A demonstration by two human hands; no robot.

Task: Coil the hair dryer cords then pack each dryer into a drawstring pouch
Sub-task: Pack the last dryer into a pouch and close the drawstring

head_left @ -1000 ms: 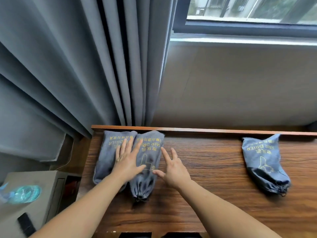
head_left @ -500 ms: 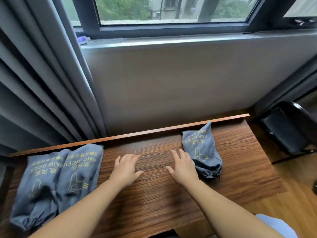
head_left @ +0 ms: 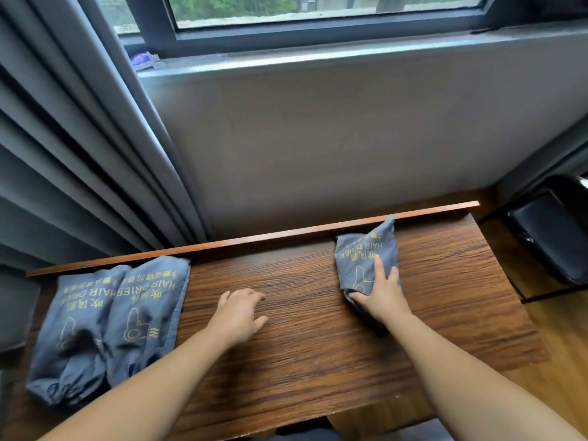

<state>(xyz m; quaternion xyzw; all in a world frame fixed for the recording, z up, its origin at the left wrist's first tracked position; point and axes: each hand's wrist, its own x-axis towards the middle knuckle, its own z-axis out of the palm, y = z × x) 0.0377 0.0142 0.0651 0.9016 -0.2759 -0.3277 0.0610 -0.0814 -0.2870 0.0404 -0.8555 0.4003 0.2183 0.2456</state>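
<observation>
A person's right hand (head_left: 381, 296) lies on a grey drawstring pouch (head_left: 366, 256) printed with yellow "HAIR DRIER" lettering. The index finger points straight along the pouch, the thumb wraps the pouch's near left edge, and the other fingers curve over its right side, so the hand grips the pouch against the wooden desk (head_left: 302, 313). The pouch reaches from under the palm away to the desk's raised back rim. Well to the left of that grip, the left hand (head_left: 240, 313) rests palm down on bare wood, fingers loosely spread and holding nothing. Further left again, two more filled pouches (head_left: 108, 319) lie side by side, touching, near a grey curtain (head_left: 79, 154).
</observation>
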